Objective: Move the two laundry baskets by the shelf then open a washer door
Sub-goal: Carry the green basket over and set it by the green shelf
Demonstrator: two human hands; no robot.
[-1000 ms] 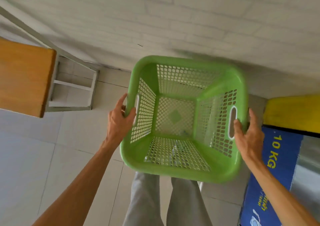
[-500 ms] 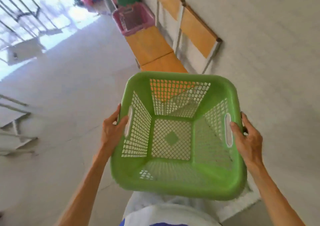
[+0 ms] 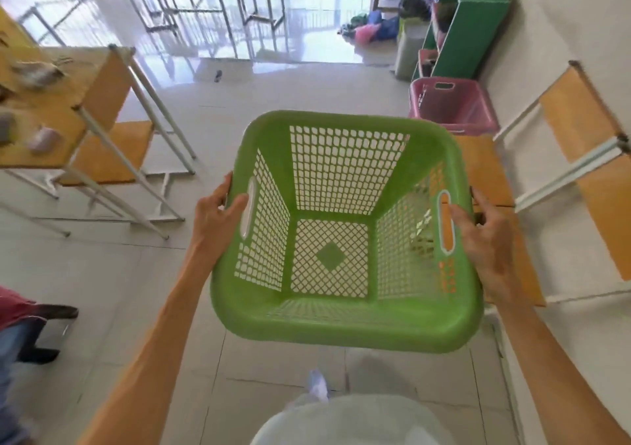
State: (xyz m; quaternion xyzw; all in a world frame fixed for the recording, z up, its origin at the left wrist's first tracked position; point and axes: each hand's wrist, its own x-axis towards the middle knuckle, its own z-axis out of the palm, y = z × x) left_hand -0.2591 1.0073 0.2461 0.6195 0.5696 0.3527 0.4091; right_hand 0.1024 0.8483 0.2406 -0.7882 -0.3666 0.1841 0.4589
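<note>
Above the pale tiled floor (image 3: 170, 308), a green laundry basket (image 3: 345, 321) hangs in mid-air, empty and tipped slightly toward the wearer, its lattice bottom and perforated walls open to view. The left hand (image 3: 213, 217) grasps the basket's left rim beside the slotted handle, thumb lying over the inner edge and fingers curled under the outside. The right hand (image 3: 485, 240) grips the right rim next to the other handle slot in the same way. Both bare forearms reach in from the lower corners. Beyond the basket's far right corner, a pink laundry basket (image 3: 454, 106) sits on the end of a wooden bench (image 3: 478, 171) that runs along the right wall. Just behind the pink one stands a green shelf unit (image 3: 474, 25). At the left, a wooden table (image 3: 44, 127) on white metal legs carries a few blurred items.
</note>
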